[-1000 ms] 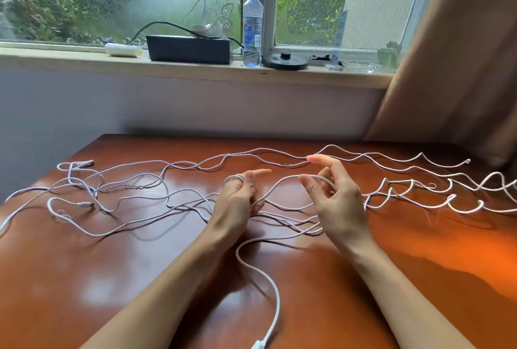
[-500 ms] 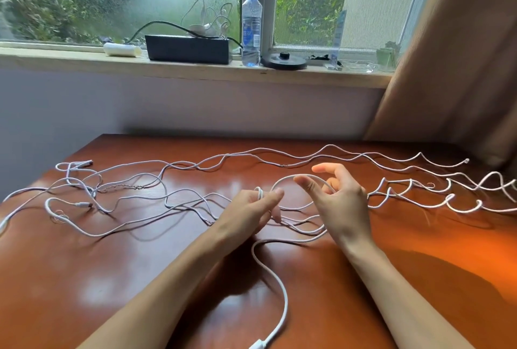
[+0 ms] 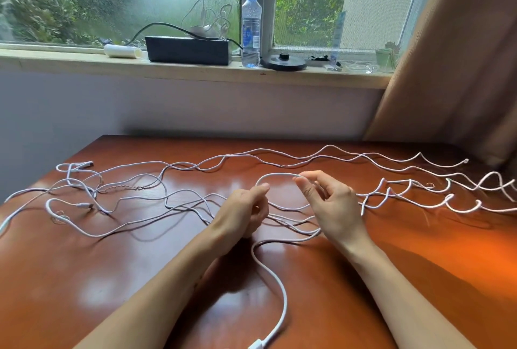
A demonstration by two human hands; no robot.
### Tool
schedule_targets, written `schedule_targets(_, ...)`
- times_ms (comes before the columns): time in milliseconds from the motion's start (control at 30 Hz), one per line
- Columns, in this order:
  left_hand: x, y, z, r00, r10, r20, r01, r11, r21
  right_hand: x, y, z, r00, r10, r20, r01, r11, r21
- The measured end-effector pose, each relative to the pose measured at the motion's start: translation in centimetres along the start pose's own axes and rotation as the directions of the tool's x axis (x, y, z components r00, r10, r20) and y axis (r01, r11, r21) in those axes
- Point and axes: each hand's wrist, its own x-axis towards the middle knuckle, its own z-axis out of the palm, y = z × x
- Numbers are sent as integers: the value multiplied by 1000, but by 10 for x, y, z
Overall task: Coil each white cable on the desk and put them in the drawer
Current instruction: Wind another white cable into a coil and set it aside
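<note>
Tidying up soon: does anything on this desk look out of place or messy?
Yes: the white cables sprawl tangled across the desk, crossing each other; only one loop, held between left hand and right hand, is formed. Nothing looks spilled.

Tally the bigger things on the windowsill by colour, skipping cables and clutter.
Black: 2, the box and the round base
Clear: 1, the water bottle
White: 1, the tube
Green: 1, the small pot
Blue: 1, the upright strip
Total: 6

Head-worn, angled down over desk
</note>
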Motion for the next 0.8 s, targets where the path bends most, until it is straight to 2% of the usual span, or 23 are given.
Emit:
schedule_targets(100, 3, 0, 1, 998, -56, 37, 60, 989, -138, 1, 1, -1, 999, 24, 22, -25, 1000, 9)
schedule_targets(200, 5, -2, 0, 994, -66, 93, 91, 948, -305, 1, -3, -2, 993, 101, 56, -108, 986, 127)
schedule_targets(333, 6, -3, -4, 984, 14, 179, 88, 831, -549, 1, -5, -2, 966, 225, 129, -251, 938, 239)
schedule_targets(467, 5, -3, -6, 977, 110, 183, 55, 697, -715, 2, 0, 1, 935, 312, 167, -350, 887, 302)
schedule_targets(633, 5, 6, -14, 991, 126, 39, -28, 487, -873, 3, 1, 1, 945, 285, 161, -313, 930, 191)
schedule_targets(800, 6, 5, -27, 990, 138, -12, -50, 281, -958, -2, 0, 4, 907, 273, 322, -315, 945, 88)
